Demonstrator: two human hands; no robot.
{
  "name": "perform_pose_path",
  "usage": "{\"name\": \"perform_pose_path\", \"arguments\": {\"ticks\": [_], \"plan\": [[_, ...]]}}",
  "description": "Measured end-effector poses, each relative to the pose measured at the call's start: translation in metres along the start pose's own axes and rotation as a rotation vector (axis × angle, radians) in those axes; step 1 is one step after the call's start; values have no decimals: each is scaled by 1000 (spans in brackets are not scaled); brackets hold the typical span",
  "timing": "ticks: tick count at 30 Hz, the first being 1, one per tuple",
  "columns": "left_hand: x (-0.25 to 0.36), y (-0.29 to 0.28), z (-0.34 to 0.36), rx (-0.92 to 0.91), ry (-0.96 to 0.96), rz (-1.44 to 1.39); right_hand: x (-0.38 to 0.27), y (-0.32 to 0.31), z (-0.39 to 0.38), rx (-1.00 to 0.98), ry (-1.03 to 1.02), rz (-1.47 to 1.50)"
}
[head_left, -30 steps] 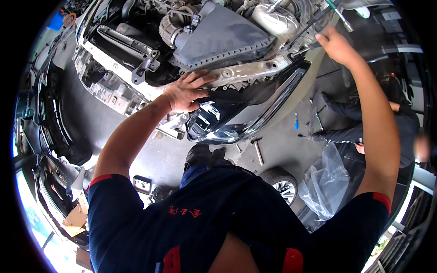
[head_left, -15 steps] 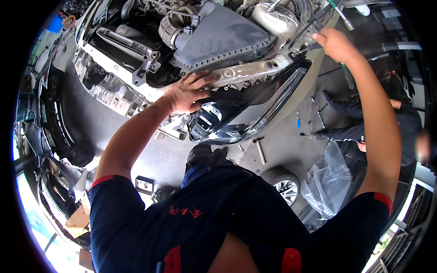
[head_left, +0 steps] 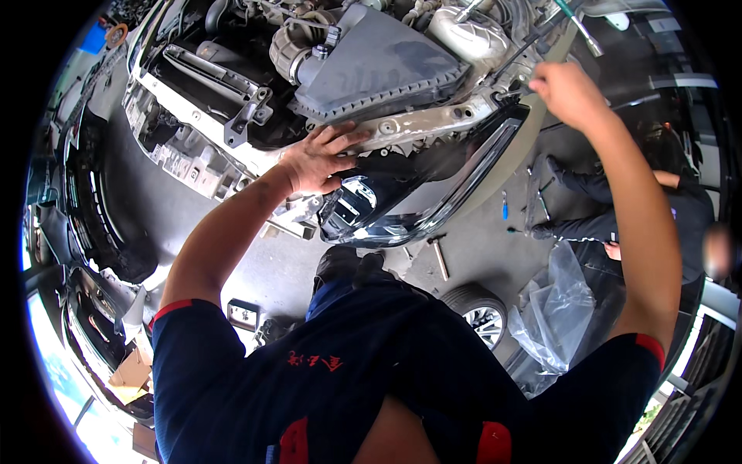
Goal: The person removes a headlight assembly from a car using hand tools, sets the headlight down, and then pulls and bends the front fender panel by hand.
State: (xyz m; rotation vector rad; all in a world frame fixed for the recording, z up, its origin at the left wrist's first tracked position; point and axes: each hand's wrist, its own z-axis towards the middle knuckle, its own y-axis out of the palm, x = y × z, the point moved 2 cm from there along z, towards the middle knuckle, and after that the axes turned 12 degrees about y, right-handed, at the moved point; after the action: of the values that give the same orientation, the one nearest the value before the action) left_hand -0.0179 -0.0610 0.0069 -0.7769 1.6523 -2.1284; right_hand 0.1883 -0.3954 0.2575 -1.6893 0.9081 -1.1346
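1. A car with its front bumper removed is seen from above, and two bare hands are stretched out over the open engine bay.
2. The left hand (head_left: 321,158) is laid flat, fingers spread wide, with nothing gripped. Its palm is pressed on the top edge of a dark headlight unit (head_left: 410,193), and its fingertips are touching the pale metal front crossmember (head_left: 421,124) just beyond.
3. The headlight unit is found directly under and to the right of the left hand, tilted in its corner of the car, with its glossy lens turned toward the person.
4. Just beyond the left hand's fingertips, a large grey plastic air-box cover (head_left: 379,66) is seen, with a ribbed intake hose (head_left: 297,42) at its far left.
5. The right hand (head_left: 568,89) is curled into a loose fist at the far right corner of the engine bay. What it is closed on cannot be told from the picture.
6. Just beyond the right hand, a thin rod with a green tip (head_left: 576,23) is seen slanting.
7. On the floor below the right forearm, a wheel (head_left: 479,309) and a crumpled clear plastic bag (head_left: 553,309) are lying, and another person (head_left: 618,201) is seated near them.
8. Well to the left of the left hand, the detached black bumper (head_left: 100,216) is lying on the floor.
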Motion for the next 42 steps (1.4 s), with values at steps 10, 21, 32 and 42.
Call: {"name": "perform_pose_path", "arguments": {"ticks": [10,21,32,42], "plan": [[-2,0,2,-20,11,11,-36,9,-27,-22,-42,-48],[-2,-1,-2,59,12,-36,-54,8,-24,100,-123,146],[-5,-1,-7,89,12,-44,-51,2,-33,-29,-242,-141],[-4,-7,-7,88,22,-18,-43,11,-28,-2,4,-33]]}}
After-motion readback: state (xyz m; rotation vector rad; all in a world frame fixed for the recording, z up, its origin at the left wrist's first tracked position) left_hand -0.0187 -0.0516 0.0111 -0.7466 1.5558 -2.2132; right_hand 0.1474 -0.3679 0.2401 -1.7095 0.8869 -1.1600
